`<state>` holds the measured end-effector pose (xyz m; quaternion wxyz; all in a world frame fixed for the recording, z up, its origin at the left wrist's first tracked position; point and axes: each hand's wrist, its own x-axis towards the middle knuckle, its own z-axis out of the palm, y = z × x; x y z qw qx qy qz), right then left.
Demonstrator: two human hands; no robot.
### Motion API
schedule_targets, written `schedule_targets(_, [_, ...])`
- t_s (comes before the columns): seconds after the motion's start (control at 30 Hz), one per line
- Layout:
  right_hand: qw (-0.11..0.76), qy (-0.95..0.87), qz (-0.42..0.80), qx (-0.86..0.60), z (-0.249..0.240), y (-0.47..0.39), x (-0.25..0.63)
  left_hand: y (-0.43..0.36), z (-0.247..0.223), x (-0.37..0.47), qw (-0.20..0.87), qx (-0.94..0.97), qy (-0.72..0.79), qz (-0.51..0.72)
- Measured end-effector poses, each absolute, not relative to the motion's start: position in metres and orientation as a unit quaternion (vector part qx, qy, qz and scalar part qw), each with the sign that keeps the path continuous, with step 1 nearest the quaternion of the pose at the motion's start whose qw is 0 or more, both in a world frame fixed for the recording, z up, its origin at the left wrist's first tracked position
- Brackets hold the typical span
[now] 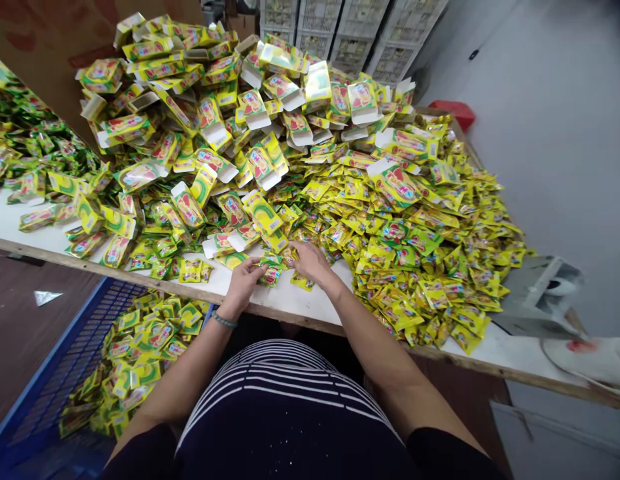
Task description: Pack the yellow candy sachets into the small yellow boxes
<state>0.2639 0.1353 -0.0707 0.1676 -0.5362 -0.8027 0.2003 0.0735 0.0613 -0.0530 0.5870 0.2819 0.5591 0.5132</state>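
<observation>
My left hand [244, 285], a beaded bracelet at its wrist, is at the table's front edge with thumb and fingers closed on a small green sachet [271, 273]. Just to the right, my right hand [311, 262] reaches into the foot of the pile, its fingers curled at small yellow sachets; what they grip is partly hidden. Under that hand lies a yellow sachet [303, 280]. A printed yellow-green carton [263, 212] rests right behind both hands. Another pair of yellow sachets [191, 271] lies left of my left hand.
Open printed cartons [210, 120] are heaped at the back; yellow sachets [425, 267] pile up on the right. Below the table edge, a blue crate [55, 380] holds filled-looking cartons [145, 353]. A grey metal device [535, 300] stands at the right, by the wall.
</observation>
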Motion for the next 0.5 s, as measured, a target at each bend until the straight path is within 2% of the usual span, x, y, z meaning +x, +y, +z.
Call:
schedule_targets(0.13, [0.262, -0.692, 0.284, -0.61, -0.069, 0.121, 0.271, 0.061, -0.058, 0.068, 0.536, 0.299, 0.567, 0.549])
schedule_targets(0.2, [0.344, -0.578, 0.387, -0.631, -0.066, 0.104, 0.269, 0.062, -0.061, 0.07, 0.528, 0.292, 0.561, 0.567])
schedule_targets(0.3, [0.448, -0.4, 0.562, -0.568, -0.059, 0.077, 0.255, 0.063, -0.064, 0.082, 0.523, 0.273, 0.548, 0.593])
schedule_targets(0.4, [0.451, -0.34, 0.635, -0.526, -0.059, 0.061, 0.238, 0.059, -0.063, 0.099, 0.537, 0.26, 0.532, 0.601])
schedule_targets(0.5, [0.431, -0.375, 0.624, -0.533, -0.066, 0.057, 0.233, 0.054, -0.06, 0.108, 0.564, 0.266, 0.52, 0.584])
